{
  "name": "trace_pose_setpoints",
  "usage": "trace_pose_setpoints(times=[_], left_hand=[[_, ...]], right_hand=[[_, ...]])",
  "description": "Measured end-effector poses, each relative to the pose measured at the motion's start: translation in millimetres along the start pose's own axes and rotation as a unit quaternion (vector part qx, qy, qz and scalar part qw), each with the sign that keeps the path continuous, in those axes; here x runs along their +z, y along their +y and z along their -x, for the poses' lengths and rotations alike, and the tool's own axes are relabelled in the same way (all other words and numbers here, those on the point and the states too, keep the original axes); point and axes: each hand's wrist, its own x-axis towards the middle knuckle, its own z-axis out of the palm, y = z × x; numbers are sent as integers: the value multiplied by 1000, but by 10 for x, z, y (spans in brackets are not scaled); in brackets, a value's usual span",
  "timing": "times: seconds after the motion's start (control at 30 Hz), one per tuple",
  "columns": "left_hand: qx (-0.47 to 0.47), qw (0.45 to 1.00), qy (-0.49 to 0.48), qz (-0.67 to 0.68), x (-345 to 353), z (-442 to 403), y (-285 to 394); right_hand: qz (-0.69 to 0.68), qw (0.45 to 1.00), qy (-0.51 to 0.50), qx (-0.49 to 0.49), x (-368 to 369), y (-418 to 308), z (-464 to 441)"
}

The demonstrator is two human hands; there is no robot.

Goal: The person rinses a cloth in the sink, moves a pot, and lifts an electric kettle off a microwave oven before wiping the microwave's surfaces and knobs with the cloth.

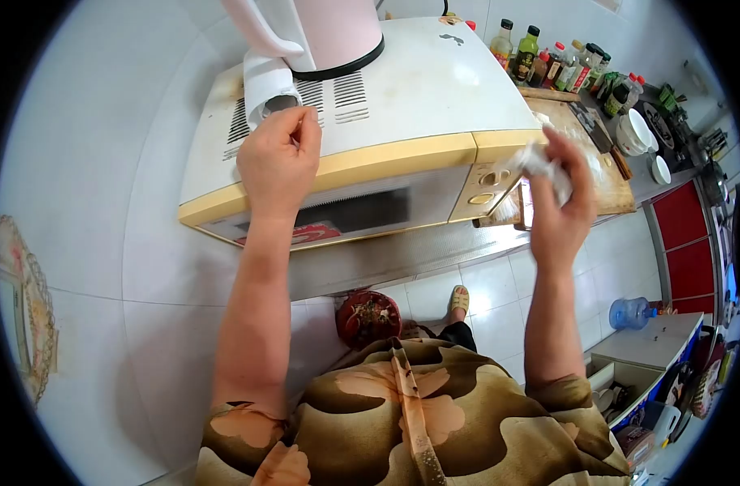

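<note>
A white microwave [435, 89] with a yellowed front edge stands before me, its vents and knobs showing. On its top are a pink kettle [337, 32] and a white paper roll [266, 85]. My left hand [281, 158] is closed at the near end of the roll; what its fingers hold, if anything, is hidden. Over the microwave's right front corner, my right hand [563, 198] pinches a crumpled white tissue [540, 162], blurred by motion.
Several bottles [548, 65] line the back right, near a wooden cutting board [617, 182] with a knife [593, 130] and white bowls [633, 134]. A red bin [368, 318] and a blue water bottle [632, 313] stand on the floor.
</note>
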Motion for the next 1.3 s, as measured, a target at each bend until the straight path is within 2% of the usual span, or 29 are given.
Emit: trace_pose_setpoints(times=[0.07, 0.1, 0.17, 0.23, 0.37, 0.43, 0.5, 0.57, 0.63, 0.67, 0.7, 0.73, 0.83, 0.9, 0.97, 1.03, 1.1, 1.17, 1.2, 1.27, 1.3], left_hand=[[9, 1000, 6, 6, 2, 3, 5], [18, 1000, 11, 11, 4, -2, 3], [19, 1000, 14, 4, -8, -10, -14], [25, 1000, 12, 6, 7, -14, 6], [10, 1000, 9, 0, -20, -11, 14], [14, 1000, 12, -2, -13, -18, 1], [3, 1000, 18, 18, -3, -19, 25], [1, 999, 22, 42, -29, -41, 42], [50, 998, 36, 15, 34, -54, 31], [57, 997, 33, 34, 62, -64, 58], [43, 998, 28, 30, 36, -62, 44], [28, 999, 26, 22, 4, -55, 19], [-4, 1000, -2, 7, -36, -19, 4], [-9, 1000, -11, 6, -42, -17, -7], [23, 1000, 9, -1, -1, -1, -74], [-25, 999, -29, 33, -44, -13, -16], [-31, 997, -53, 48, -61, -44, 25], [-58, 995, -30, 78, -20, -87, 50], [-52, 994, -36, 86, 28, -125, 145], [-54, 994, -47, 82, 56, -157, 321], [-50, 994, -47, 82, 93, -180, 389]], right_hand=[[59, 995, -38, -74, 7, 5, -368], [62, 995, -69, -32, 50, -18, -512], [117, 988, -87, -46, 213, 150, -767], [225, 954, -196, 10, 362, 230, -919], [179, 916, -302, -195, 929, 24, -714], [190, 912, -305, -199, 1002, 35, -755], [229, 936, -235, -123, 1015, 293, -943], [284, 922, -253, -76, 898, 583, -1197], [261, 925, -255, -105, 1025, 664, -1063], [222, 926, -259, -162, 1078, 474, -919], [176, 921, -267, -222, 1144, 306, -806], [182, 921, -263, -222, 1150, 266, -837], [178, 929, -268, -181, 1052, 229, -861], [129, 962, -234, -53, 915, 221, -979], [12, 980, -197, -21, 829, 71, -959], [-36, 991, -121, -50, 821, 27, -888], [17, 991, -114, -63, 813, 84, -876], [139, 978, -130, -88, 857, 292, -922], [147, 978, -122, -83, 839, 349, -938], [218, 951, -189, -109, 864, 387, -950], [217, 952, -185, -109, 892, 360, -932]])
